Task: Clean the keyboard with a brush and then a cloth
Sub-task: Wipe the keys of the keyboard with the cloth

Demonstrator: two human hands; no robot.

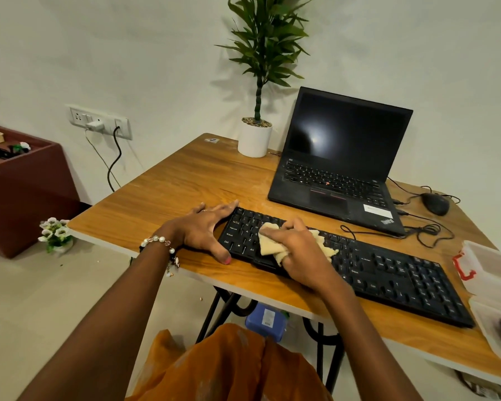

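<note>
Black keyboard lies flat on the wooden tabletop, near the front edge; long axis runs from far-left to near-right, letter end at the left, number pad at the right. Key legends readable at the left end: Ctrl, Alt, Caps Lock, plus letters Q, W, A, Z. Right hand lies on the left-centre keys, palm down, fingers pointing left and curled over a crumpled tan cloth that it presses against the keys; cloth edges stick out on both sides of the hand. Left hand is spread flat with fingers straight, resting at the keyboard's left end, fingertips at its far corner and thumb along its near-left corner; a bead bracelet circles the wrist. Behind the keyboard an open black laptop with a dark screen, "ThinkPad" lettering on its palm rest and a white sticker too small to read. A black mouse sits to its right, cables trailing. A potted plant stands at the far edge. Clear plastic containers, one with a red clasp, sit at the right edge.
</note>
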